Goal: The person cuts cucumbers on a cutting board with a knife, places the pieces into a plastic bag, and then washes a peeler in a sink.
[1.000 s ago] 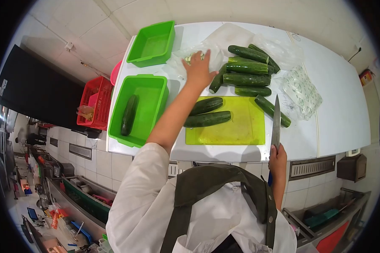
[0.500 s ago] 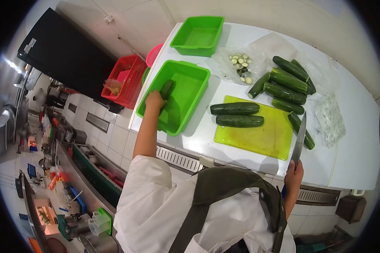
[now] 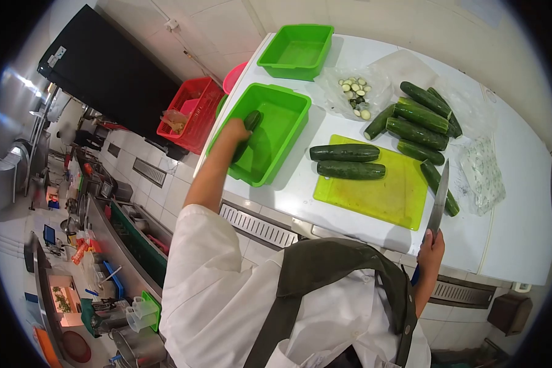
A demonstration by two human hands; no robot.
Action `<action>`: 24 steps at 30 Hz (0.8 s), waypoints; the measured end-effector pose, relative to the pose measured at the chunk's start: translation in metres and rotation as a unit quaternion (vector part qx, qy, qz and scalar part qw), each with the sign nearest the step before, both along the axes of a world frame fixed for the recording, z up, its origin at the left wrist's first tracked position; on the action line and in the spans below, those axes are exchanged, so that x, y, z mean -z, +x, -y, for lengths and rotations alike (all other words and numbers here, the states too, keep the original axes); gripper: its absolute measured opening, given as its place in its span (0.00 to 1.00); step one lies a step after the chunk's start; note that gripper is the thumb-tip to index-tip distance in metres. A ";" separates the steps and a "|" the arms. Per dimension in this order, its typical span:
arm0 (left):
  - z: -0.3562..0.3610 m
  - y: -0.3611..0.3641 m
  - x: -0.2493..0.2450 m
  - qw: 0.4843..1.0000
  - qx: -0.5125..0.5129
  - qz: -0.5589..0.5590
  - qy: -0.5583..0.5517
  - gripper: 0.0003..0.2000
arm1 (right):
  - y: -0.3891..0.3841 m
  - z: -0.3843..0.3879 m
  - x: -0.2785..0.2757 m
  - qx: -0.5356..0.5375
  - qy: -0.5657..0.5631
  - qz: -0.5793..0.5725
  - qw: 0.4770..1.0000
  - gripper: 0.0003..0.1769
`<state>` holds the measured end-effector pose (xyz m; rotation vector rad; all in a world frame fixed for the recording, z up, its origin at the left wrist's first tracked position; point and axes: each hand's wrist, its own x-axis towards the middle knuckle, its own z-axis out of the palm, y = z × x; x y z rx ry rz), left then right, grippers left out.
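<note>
My left hand (image 3: 233,130), slightly blurred, reaches into the near green tub (image 3: 280,138) and is closed around a dark green cucumber (image 3: 253,119); part of it is hidden behind the fingers. In my right hand (image 3: 431,248) is a long kitchen knife (image 3: 438,202) with a blue handle, blade pointing away from me at the right of the board. Two cucumbers with trimmed ends (image 3: 351,170) lie side by side on the yellow-green cutting board (image 3: 374,199). Another cucumber (image 3: 443,195) rests across the board's right edge, beside the blade.
Several cucumbers (image 3: 417,132) are heaped behind the board. A clear plastic bag (image 3: 380,83) holds cut-off ends. A second green tub (image 3: 297,52) stands at the table's far left, and a crumpled printed bag (image 3: 481,175) lies at right. Red crates (image 3: 193,110) stand beyond the table's left edge.
My left hand has shifted slightly up and to the right in view, still at the cucumber in the tub. The knife stays in my right hand, and the camera view has moved a little.
</note>
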<state>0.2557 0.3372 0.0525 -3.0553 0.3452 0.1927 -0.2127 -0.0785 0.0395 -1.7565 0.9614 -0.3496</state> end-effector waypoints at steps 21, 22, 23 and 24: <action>0.102 -0.108 -0.127 0.959 0.209 0.092 -0.168 0.29 | -0.001 -0.010 0.002 0.005 -0.055 0.033 0.998 0.12; 0.117 -0.125 -0.131 0.948 0.238 0.040 -0.207 0.30 | 0.000 -0.010 -0.003 -0.019 -0.057 0.022 0.998 0.12; 0.132 -0.143 -0.130 0.933 0.265 -0.013 -0.245 0.30 | 0.002 -0.011 -0.002 -0.013 -0.078 0.030 0.996 0.12; 0.152 -0.163 -0.125 0.913 0.319 -0.038 -0.253 0.30 | 0.004 -0.013 -0.001 -0.010 -0.100 0.039 0.994 0.12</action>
